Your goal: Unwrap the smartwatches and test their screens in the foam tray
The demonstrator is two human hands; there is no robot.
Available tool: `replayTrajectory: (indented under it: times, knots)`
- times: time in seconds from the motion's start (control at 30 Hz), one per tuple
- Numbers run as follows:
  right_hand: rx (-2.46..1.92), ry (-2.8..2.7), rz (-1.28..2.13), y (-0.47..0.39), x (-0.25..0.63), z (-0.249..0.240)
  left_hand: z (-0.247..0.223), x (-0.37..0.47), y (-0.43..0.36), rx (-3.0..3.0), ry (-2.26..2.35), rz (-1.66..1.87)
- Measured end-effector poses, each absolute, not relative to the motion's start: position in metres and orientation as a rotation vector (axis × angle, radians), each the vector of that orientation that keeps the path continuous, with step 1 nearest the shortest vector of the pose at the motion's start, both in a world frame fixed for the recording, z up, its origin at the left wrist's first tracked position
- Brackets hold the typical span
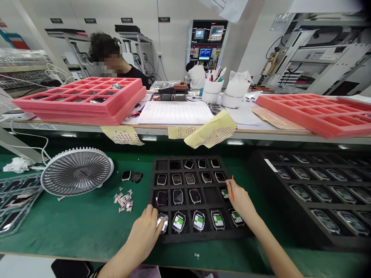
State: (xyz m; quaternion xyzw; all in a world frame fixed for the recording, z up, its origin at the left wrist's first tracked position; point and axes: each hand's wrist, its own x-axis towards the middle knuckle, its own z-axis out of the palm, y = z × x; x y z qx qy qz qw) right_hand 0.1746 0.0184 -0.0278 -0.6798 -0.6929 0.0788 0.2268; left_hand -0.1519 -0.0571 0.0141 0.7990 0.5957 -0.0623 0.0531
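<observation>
A black foam tray lies before me, its compartments holding smartwatch bodies without straps. My left hand is at its lower left corner, fingers bent and thumb on a shiny smartwatch body in the corner compartment. Part of that watch is hidden by the thumb. At the tray's right edge, my right hand is closed around a thin orange stick, which stands nearly upright. Partly behind those fingers sits a watch with a lit screen. Several front-row watches, such as this watch, show green and white screens.
More filled black trays are stacked at right. Left are a grey fan, two loose watch bodies, small scraps and a clear plastic tray. Pink foam trays stand on the shelf; a person sits behind.
</observation>
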Motion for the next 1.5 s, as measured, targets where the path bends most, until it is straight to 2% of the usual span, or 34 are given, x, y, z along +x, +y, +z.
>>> replayTrajectory:
  times: [0.3,0.57,0.73,0.87,0.97,1.17,1.3,1.5]
  knots:
    - [-1.650,-1.853,0.720,0.019,0.186,-0.021,0.032,-0.167,-0.051,1.954,1.468,0.032]
    - [-1.582,-1.856,0.863,0.023,0.193,-0.022,0.033,-0.188,-0.025,1.866,1.229,-0.005]
    - [-1.483,-1.549,1.093,0.028,0.191,-0.002,0.031,-0.197,-0.019,1.588,1.103,0.046]
    - [-1.289,-1.280,1.384,0.036,0.168,0.037,0.052,-0.189,-0.005,1.487,0.966,0.340]
    - [-1.084,-1.321,1.541,0.046,0.141,0.069,0.081,-0.169,0.012,1.419,0.910,0.647]
    - [-0.803,-1.547,1.511,0.059,0.100,0.093,0.115,-0.130,0.037,1.430,0.839,0.913]
    - [-0.758,-1.580,1.535,0.060,0.091,0.088,0.104,-0.124,0.049,1.461,0.882,0.979]
    - [-0.930,-1.669,1.438,0.065,0.092,0.076,0.088,-0.124,0.060,1.415,0.970,1.002]
